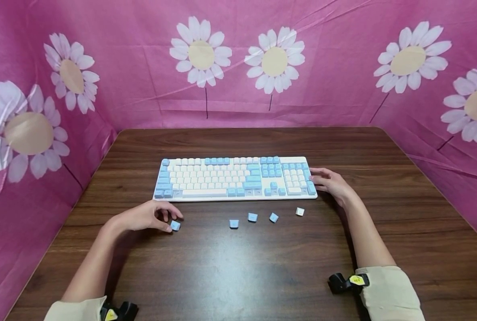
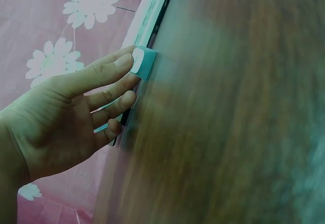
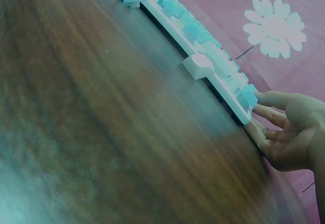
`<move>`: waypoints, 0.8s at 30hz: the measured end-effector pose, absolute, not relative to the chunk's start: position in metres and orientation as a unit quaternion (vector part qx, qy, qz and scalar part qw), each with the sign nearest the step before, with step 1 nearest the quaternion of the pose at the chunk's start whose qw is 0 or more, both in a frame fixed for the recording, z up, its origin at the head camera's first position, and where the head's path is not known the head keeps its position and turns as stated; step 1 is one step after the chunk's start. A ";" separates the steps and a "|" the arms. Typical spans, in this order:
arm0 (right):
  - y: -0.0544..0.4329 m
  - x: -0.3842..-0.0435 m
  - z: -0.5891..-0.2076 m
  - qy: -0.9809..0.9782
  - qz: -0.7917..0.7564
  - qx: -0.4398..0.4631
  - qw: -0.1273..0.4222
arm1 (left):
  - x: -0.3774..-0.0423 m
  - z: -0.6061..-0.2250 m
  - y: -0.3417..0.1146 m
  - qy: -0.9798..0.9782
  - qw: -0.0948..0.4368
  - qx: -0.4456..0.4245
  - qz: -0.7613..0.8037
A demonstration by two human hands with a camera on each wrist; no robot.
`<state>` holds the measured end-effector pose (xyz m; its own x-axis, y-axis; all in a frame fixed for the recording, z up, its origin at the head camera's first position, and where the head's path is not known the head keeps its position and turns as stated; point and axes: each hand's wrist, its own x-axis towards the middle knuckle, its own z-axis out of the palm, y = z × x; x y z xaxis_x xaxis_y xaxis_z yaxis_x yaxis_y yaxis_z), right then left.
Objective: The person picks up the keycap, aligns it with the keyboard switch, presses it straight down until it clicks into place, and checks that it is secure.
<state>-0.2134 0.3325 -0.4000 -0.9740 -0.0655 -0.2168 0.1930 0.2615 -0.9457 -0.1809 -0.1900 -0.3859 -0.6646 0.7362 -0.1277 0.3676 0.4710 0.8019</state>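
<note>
A blue keycap (image 1: 175,225) is at the fingertips of my left hand (image 1: 147,216), in front of the keyboard's left end. In the left wrist view, the thumb and index finger pinch this keycap (image 2: 144,62), and the other fingers are bent loosely. A white and blue keyboard (image 1: 230,192) lies across the table. My right hand (image 1: 332,185) rests at its right edge with fairly straight fingers. The right wrist view shows that hand (image 3: 292,132) touching the keyboard's corner beside a blue key (image 3: 248,97). Some of its fingertips are hidden.
In front of the keyboard lie three loose blue keycaps (image 1: 234,224) and a white keycap (image 1: 300,211), spaced apart on the brown wooden table (image 1: 222,276). A pink cloth with daisies (image 1: 238,102) hangs behind the table and along its sides.
</note>
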 end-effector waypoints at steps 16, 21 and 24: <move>0.331 -0.212 -0.398 0.793 -0.597 0.034 0.114 | -0.179 -0.385 -0.187 0.833 0.258 0.302 0.385; 0.332 -0.212 -0.398 0.792 -0.599 0.035 0.112 | -0.179 -0.384 -0.187 0.837 0.256 0.299 0.381; 0.332 -0.212 -0.398 0.791 -0.601 0.037 0.111 | -0.179 -0.384 -0.187 0.837 0.255 0.298 0.381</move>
<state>-0.2124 0.3320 -0.3981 -0.9726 -0.0749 -0.2199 0.1918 0.2748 -0.9422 -0.1795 -0.1867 -0.3841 -0.6922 0.6934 -0.2000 0.3049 0.5322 0.7898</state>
